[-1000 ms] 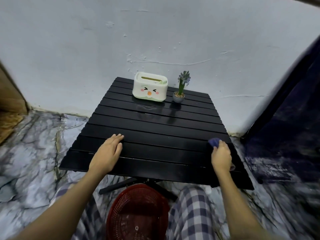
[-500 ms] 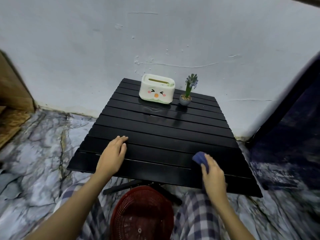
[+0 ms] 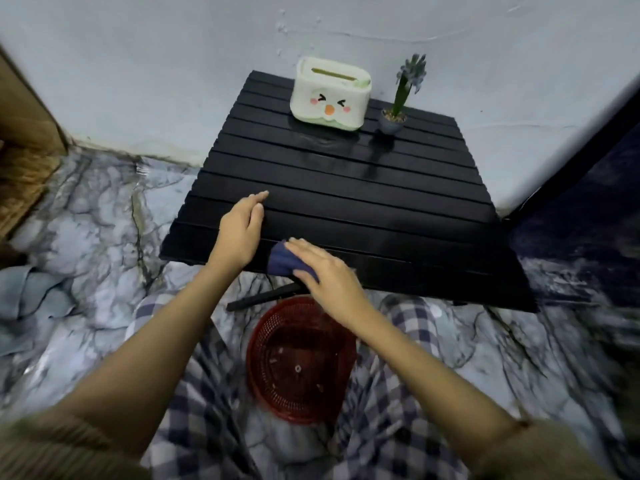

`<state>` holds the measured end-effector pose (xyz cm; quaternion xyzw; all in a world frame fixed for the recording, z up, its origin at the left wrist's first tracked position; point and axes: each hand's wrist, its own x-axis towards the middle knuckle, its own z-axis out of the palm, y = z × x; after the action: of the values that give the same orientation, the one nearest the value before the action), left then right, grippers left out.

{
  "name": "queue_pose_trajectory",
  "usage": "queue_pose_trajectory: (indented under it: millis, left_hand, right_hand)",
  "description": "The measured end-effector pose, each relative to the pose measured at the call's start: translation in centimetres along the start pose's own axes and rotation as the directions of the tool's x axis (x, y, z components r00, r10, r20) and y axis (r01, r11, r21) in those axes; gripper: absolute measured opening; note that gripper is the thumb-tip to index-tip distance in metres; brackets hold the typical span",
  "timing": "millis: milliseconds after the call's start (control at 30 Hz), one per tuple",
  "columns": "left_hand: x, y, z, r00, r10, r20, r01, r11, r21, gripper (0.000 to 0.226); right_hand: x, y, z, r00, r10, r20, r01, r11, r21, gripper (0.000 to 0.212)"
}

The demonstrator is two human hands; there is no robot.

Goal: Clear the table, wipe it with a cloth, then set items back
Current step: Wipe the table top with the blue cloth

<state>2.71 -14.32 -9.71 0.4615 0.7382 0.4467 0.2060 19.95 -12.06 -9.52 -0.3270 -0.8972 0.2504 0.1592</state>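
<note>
You are pressing a blue cloth (image 3: 286,260) under your flat, open right hand (image 3: 329,278) at the black tabletop's (image 3: 346,188) near edge, your left hand (image 3: 240,230) resting open, palm down, just beside it.

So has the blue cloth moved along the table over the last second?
Yes. The right hand has slid the blue cloth leftward along the table's near edge, from the right corner to beside the left hand.
</note>
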Motion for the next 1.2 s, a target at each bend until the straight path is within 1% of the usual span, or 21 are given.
queue_pose_trajectory:
  millis: [33,67,167,233,300,400,500,533,600,633,667,733,800,833,900,933,967,1000,1033,1133,1200]
  left_hand:
    - [-0.1,-0.1,-0.3,1.0,-0.006,-0.023,0.006,1.0,-0.017,0.037]
    - [-0.1,-0.2,-0.6,0.999,-0.02,-0.042,0.018,0.999,-0.038,0.037]
    - [0.1,-0.4,-1.5,0.996,-0.051,-0.073,0.044,0.995,-0.093,0.038]
    - [0.4,-0.3,-2.2,0.996,-0.032,-0.078,0.025,0.996,-0.088,0.038]
    - [1.2,0.1,-2.8,0.995,0.006,-0.096,-0.013,0.997,-0.073,0.038]
    - [2.5,0.7,-3.5,0.992,0.051,-0.117,-0.056,0.998,-0.04,0.037]
    - [3.5,0.9,-4.2,0.993,0.052,-0.108,-0.053,0.999,-0.005,0.038]
    - [3.7,0.8,-4.5,0.993,0.035,-0.111,-0.034,0.999,0.004,0.038]
    - [4.0,0.0,-5.0,0.994,0.008,-0.106,-0.003,0.999,0.043,0.039]
    - [4.2,-0.4,-5.2,0.995,-0.005,-0.097,0.012,0.998,0.067,0.039]
    - [4.3,-0.9,-5.2,0.996,-0.019,-0.084,0.026,0.996,0.087,0.039]
    - [4.3,-1.5,-5.0,0.998,-0.047,-0.051,0.053,0.991,0.123,0.039]
    - [4.0,-2.1,-4.6,0.997,-0.07,-0.029,0.073,0.988,0.136,0.039]
    - [3.8,-2.4,-4.4,0.998,-0.068,-0.02,0.07,0.987,0.144,0.039]
    - [3.3,-2.9,-4.0,0.999,-0.035,0.007,0.033,0.984,0.177,0.038]
    - [3.3,-3.1,-3.9,1.0,-0.018,0.026,0.012,0.979,0.202,0.038]
    - [3.3,-3.1,-3.7,0.999,-0.008,0.048,-0.003,0.973,0.229,0.038]
    - [3.3,-3.1,-3.6,0.998,-0.003,0.066,-0.013,0.967,0.253,0.038]
    - [3.4,-3.1,-3.5,0.997,-0.001,0.078,-0.02,0.963,0.27,0.039]
    - [3.6,-3.4,-3.4,0.996,-0.003,0.089,-0.023,0.957,0.289,0.039]
    - [3.7,-3.6,-3.4,0.996,0.001,0.084,-0.026,0.954,0.297,0.039]
  right_hand:
    - [-0.3,1.9,-1.5,0.999,0.041,-0.031,-0.042,0.998,-0.042,0.044]
    - [-0.2,4.0,-2.9,0.988,0.126,-0.091,-0.133,0.989,-0.069,0.043]
    - [3.0,7.8,-5.1,0.863,0.419,-0.282,-0.443,0.896,-0.027,0.041]
    - [6.5,6.6,-3.8,0.818,0.472,-0.329,-0.501,0.865,-0.004,0.04]
    - [10.1,3.3,-0.8,0.863,0.413,-0.29,-0.435,0.9,-0.012,0.036]
    - [12.6,-4.0,4.4,0.94,0.263,-0.217,-0.263,0.964,0.026,0.026]
    - [11.0,-9.3,6.5,0.99,0.121,0.076,-0.127,0.988,0.085,0.022]
    - [10.3,-9.2,6.4,0.989,0.053,0.141,-0.062,0.996,0.061,0.024]
    - [8.1,-7.3,5.1,0.974,-0.153,0.167,0.148,0.988,0.038,0.031]
    - [6.9,-5.4,4.3,0.966,-0.199,0.166,0.196,0.98,0.033,0.036]
    - [5.6,-3.3,3.0,0.971,-0.181,0.155,0.179,0.984,0.026,0.04]
    - [3.3,1.8,-0.5,0.998,-0.038,0.045,0.039,0.999,-0.03,0.041]
    - [1.8,7.8,-4.9,0.975,0.174,-0.14,-0.185,0.981,-0.066,0.039]
    - [1.6,10.5,-6.9,0.924,0.298,-0.24,-0.316,0.948,-0.04,0.038]
    - [2.5,13.8,-8.9,0.763,0.512,-0.394,-0.544,0.838,0.036,0.038]
    - [3.4,14.2,-8.8,0.689,0.577,-0.439,-0.616,0.785,0.065,0.038]
    - [4.6,13.7,-8.1,0.653,0.601,-0.461,-0.646,0.76,0.075,0.037]
    - [6.0,12.8,-7.1,0.669,0.583,-0.46,-0.631,0.773,0.062,0.038]
    - [7.4,11.4,-5.8,0.719,0.539,-0.44,-0.585,0.81,0.036,0.038]
    - [9.7,5.4,-1.1,0.906,0.306,-0.292,-0.325,0.946,-0.017,0.039]
    - [7.9,1.7,1.2,0.98,0.132,-0.148,-0.136,0.991,-0.015,0.04]
